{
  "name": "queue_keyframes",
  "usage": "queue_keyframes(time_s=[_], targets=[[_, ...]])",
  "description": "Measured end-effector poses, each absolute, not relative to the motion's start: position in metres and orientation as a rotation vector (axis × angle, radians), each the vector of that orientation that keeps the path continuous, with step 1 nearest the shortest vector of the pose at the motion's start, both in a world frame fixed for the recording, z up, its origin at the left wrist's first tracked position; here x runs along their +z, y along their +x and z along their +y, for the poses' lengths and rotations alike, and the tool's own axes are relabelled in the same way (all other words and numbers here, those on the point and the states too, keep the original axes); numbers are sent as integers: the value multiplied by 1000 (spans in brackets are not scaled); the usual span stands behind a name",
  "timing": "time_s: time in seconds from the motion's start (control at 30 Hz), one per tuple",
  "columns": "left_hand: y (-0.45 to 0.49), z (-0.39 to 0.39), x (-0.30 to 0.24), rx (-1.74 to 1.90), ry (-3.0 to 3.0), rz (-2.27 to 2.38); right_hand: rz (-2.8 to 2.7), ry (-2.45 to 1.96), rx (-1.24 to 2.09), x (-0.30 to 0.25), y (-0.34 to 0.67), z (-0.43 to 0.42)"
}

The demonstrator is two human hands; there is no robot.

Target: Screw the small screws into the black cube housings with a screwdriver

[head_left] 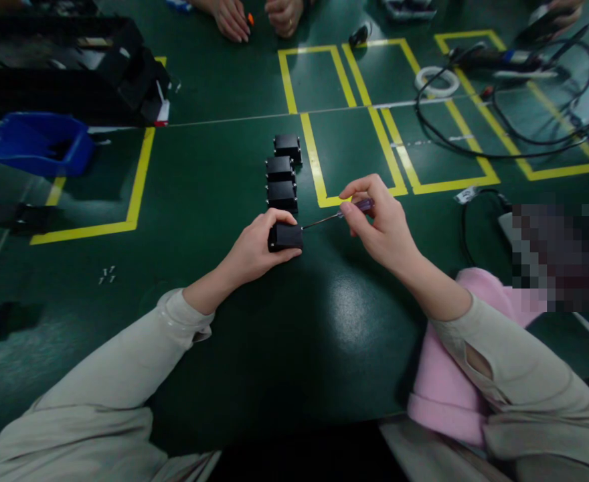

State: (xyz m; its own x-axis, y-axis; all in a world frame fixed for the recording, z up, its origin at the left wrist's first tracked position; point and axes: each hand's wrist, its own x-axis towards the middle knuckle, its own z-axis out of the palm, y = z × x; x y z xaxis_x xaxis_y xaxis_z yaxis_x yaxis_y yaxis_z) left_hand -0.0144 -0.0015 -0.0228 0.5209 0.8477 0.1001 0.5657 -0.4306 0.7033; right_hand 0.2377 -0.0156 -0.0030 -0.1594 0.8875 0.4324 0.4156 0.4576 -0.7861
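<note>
My left hand (259,242) is closed round a small black box (287,237), thumb on the near side and fingers on the far side, with the box low at the green tabletop. In my right hand (382,221) is a screwdriver (362,206) with a purplish handle, pinched between thumb and fingers. Its thin shaft points left, and the tip meets the right side of the box at a small screw. Beyond my left hand, several similar black boxes (281,192) stand in a column, with small shiny screws at their sides.
Loose screws (107,274) lie at left. A blue bin (38,144) and a black rack (68,67) stand at far left. Another person's hands (259,17) rest across the table. At right are a tape roll (437,81), black cables (425,127) and pink cloth (450,381) by my forearm.
</note>
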Motion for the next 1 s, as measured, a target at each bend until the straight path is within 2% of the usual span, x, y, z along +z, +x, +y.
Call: queue_keyframes(time_s=[1.0], targets=[[-15, -2, -25, 591, 2146, 1158, -1784, -1100, 574, -1, 237, -16]])
